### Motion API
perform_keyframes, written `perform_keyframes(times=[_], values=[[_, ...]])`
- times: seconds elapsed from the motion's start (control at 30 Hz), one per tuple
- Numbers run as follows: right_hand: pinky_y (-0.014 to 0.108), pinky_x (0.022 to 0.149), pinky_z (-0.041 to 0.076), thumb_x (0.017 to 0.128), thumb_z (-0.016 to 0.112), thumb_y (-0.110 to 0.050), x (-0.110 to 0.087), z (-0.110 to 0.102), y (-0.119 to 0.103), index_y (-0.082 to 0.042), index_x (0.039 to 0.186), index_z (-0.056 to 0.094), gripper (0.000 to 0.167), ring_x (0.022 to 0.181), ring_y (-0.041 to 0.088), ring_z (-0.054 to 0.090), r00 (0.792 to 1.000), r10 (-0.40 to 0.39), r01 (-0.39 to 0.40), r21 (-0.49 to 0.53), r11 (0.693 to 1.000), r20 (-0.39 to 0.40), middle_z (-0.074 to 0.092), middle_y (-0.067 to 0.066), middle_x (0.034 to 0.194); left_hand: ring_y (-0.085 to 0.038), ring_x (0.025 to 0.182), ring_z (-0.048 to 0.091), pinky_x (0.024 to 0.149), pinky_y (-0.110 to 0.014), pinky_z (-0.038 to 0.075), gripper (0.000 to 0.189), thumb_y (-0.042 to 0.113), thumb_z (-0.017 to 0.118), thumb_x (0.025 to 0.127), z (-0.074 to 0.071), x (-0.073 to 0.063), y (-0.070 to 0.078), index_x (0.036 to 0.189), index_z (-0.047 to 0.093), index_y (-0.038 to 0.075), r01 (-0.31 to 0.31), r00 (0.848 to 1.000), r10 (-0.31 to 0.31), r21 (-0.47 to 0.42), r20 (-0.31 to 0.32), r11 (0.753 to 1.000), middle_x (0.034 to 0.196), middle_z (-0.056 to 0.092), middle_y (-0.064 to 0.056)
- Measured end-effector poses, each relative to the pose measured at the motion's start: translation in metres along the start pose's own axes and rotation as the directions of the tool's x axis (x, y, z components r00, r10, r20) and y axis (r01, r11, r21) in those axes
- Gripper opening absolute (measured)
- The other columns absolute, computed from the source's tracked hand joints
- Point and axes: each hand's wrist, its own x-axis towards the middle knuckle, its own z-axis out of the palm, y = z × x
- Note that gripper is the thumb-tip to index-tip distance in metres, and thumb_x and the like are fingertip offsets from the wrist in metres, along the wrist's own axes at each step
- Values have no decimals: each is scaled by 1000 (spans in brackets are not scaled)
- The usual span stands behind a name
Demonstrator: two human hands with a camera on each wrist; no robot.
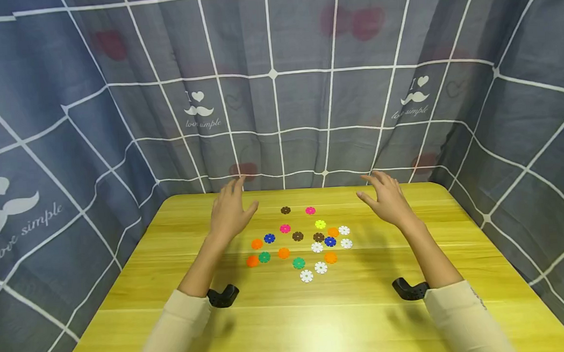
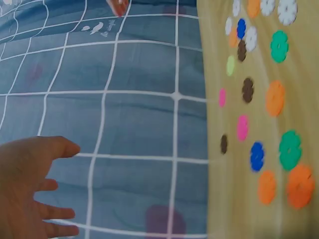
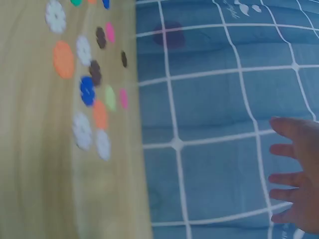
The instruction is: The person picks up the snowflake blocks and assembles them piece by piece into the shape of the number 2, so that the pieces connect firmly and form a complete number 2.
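Note:
My left hand point(image 1: 229, 211) is held out over the left of the table, fingers extended and thumb spread, holding nothing. On the other side my right hand point(image 1: 387, 197) reaches forward the same way, also holding nothing. Between them lie several small flat notched discs, like plastic snowflake pieces. A green disc point(image 1: 299, 263), a white disc point(image 1: 306, 275) and an orange disc point(image 1: 252, 261) are among those nearer me. Farther back lie a brown disc point(image 1: 285, 210) and a pink disc point(image 1: 310, 210). A yellow disc point(image 1: 320, 224) and a blue disc point(image 1: 330, 241) sit toward the right of the scatter.
The wooden table point(image 1: 281, 327) ends at a grey-blue curtain point(image 1: 302, 105) with white grid lines, which surrounds it at the back and both sides. Black wrist cameras are worn at the left wrist point(image 1: 223, 296) and right wrist point(image 1: 410, 289), below beige sleeves.

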Motion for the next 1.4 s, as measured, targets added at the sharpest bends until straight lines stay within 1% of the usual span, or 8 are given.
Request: perform_keyframes(times=[0.2, 0.33, 0.6, 0.83, 0.93, 1.1, 1.27, 1.4], values=[[57, 99, 28, 91, 60, -24, -7, 34, -12, -2, 122, 57, 38, 117, 39, 41, 990, -72, 86, 116, 989, -122, 49, 20, 126, -36, 114, 47, 96, -49, 37, 61, 34, 61, 87, 25, -18, 8, 137, 39, 6, 1, 1000, -2, -100, -9, 995, 130, 48, -19], [52, 97, 33, 90, 61, -23, -19, 54, -20, -5, 117, 60, 32, 113, 33, 47, 988, -79, 101, 169, 981, -130, 57, 14, 119, -33, 107, 52, 89, -46, 44, 56, 33, 61, 87, 36, -38, 17, 133, 44, 6, 37, 999, -35, -150, 13, 988, 123, 54, -16], [49, 89, 42, 88, 64, -18, -50, 89, -29, -8, 115, 62, 29, 104, 30, 54, 997, -29, 49, 287, 957, -71, 62, 9, 113, -25, 85, 59, 62, -31, 50, 48, 29, 63, 87, 59, -74, 36, 126, 51, 5, 63, 998, -55, -237, 43, 969, 100, 62, -10], [41, 78, 49, 90, 62, -21, -68, 113, -27, -6, 115, 63, 29, 93, 21, 59, 1000, -18, 23, 450, 893, -15, 64, 9, 109, -17, 66, 57, 46, -21, 42, 44, 27, 64, 86, 82, -91, 41, 120, 54, 1, 48, 997, -27, -288, 74, 957, 92, 63, -11], [38, 77, 50, 91, 61, -20, -72, 120, -26, -4, 115, 62, 29, 90, 20, 60, 1000, -16, 0, 513, 858, 27, 64, 12, 109, -11, 59, 52, 45, -21, 41, 42, 28, 64, 86, 90, -95, 40, 118, 56, 2, 79, 994, -53, -294, 96, 953, 90, 62, -10], [28, 69, 50, 88, 64, -19, -79, 128, -24, -6, 116, 62, 31, 82, 16, 59, 994, -15, -47, 553, 832, 107, 65, 9, 106, -10, 64, 55, 49, -20, 43, 33, 26, 64, 86, 104, -102, 40, 109, 60, 3, 95, 992, -61, -325, 113, 941, 82, 60, -3], [25, 62, 48, 84, 68, -14, -84, 125, -32, -5, 117, 61, 35, 74, 18, 58, 982, -43, -74, 592, 803, 182, 64, 9, 92, -7, 61, 54, 51, -18, 44, 16, 20, 67, 85, 116, -106, 39, 91, 66, 6, 42, 999, -30, -374, 39, 926, 72, 59, 2], [27, 60, 49, 83, 70, -10, -87, 123, -36, -3, 118, 60, 37, 71, 22, 57, 976, -82, -60, 610, 790, 202, 63, 10, 86, -4, 59, 51, 52, -17, 43, 10, 17, 69, 83, 124, -111, 41, 86, 66, 7, -12, 1000, 21, -404, 18, 915, 69, 57, 5]])
